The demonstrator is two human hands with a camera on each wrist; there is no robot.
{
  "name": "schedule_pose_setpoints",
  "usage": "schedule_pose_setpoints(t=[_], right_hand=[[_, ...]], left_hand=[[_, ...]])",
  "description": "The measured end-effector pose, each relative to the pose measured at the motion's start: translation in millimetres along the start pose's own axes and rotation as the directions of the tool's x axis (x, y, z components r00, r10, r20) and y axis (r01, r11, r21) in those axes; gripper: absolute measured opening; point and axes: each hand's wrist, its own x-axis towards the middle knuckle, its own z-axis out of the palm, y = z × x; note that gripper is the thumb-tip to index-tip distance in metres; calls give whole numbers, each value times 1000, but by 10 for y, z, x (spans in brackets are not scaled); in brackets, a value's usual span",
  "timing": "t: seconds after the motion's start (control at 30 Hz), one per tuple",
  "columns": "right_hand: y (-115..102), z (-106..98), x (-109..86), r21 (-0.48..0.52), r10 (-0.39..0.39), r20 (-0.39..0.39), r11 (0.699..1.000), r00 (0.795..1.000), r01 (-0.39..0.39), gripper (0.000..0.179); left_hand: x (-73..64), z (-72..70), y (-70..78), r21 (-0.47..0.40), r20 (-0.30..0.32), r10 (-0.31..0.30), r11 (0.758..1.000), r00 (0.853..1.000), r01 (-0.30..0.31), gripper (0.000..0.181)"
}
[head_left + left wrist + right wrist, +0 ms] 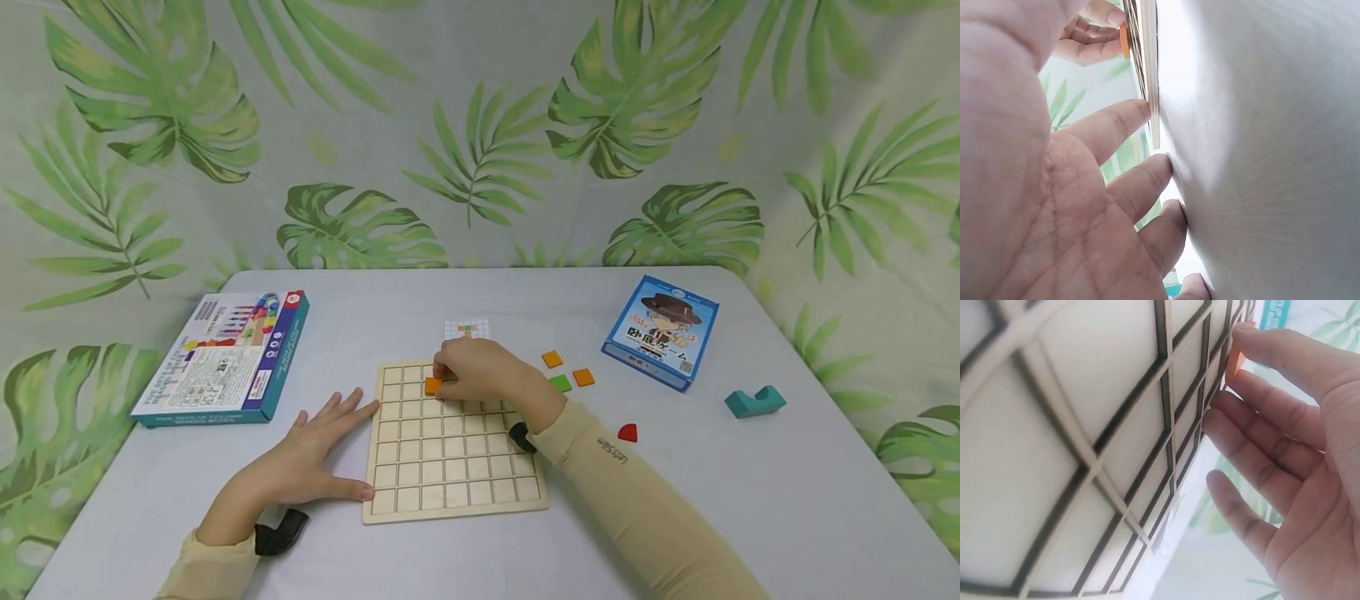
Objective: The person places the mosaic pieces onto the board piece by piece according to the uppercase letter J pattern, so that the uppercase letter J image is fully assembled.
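Three views: head high and wide, both wrists close and rolled sideways.
Head: looks forward and down over the table [787,508] to the leaf-print backdrop [480,42]; farthest off, takes in the whole board [408,452]. Left wrist: low, just behind the left hand's [307,462] palm, facing along its fingers; tabletop stands upright at frame right, board edge-on. Right wrist: near, past the right hand's [483,371] palm, skimming the grid, which fills frame left. Overlap: all three share the orange tile [432,386]; head and left wrist share both hands.
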Motion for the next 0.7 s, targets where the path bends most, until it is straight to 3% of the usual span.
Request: schedule_pose_setpoints(t=[0.23, 0.7], right_hand=[[-19, 17, 9, -43, 0, -12, 999, 1000, -1, 25], [-19, 20, 6, -36, -5, -16, 999, 1000, 4, 23]], left_hand=[[4, -2, 1, 1, 0, 5, 1000, 1000, -5, 117], [5, -15, 29, -1, 6, -2, 1000, 1000, 2, 117]])
